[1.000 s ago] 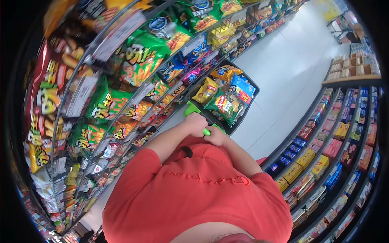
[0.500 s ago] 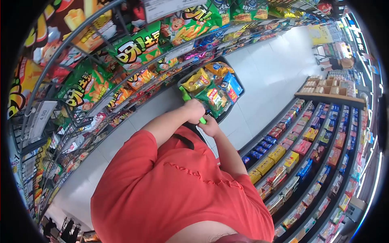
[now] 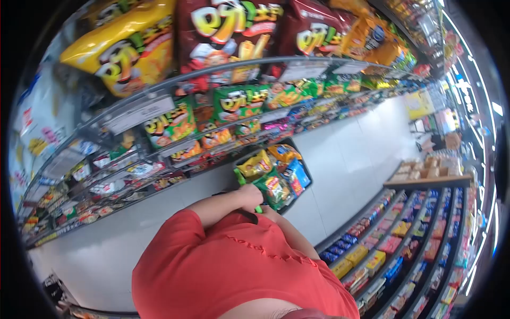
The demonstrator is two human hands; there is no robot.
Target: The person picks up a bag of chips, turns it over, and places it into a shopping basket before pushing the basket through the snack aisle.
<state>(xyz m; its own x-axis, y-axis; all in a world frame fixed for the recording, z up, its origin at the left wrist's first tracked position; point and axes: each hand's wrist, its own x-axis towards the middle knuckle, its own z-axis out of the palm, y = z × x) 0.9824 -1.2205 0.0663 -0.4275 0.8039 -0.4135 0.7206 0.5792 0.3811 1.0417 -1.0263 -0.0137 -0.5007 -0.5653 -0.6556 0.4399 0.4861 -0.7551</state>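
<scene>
Red cloth is closest: it is the shirt [image 3: 228, 266] behind the fingers. The left hand [image 3: 249, 197] has its fingers wrapped around a green handle [image 3: 241, 178]. The right hand [image 3: 270, 213] is close beside it, partly hidden and blurry, so I cannot tell how its fingers are bent. The black basket [image 3: 299, 194] sits just past the fingers. Inside it, a green bag [image 3: 273, 189] is nearest to the fingers. A yellow bag [image 3: 255, 165] is up and to the left of it, a blue bag [image 3: 296, 175] is to the right, and an orange bag [image 3: 284, 153] is farther off. Shiny pale floor [image 3: 340, 170] goes on beyond the fingers. Rows of small boxes [image 3: 375, 260] stand to their right. Much farther ahead of the fingers is a yellow sign [image 3: 419, 104].
</scene>
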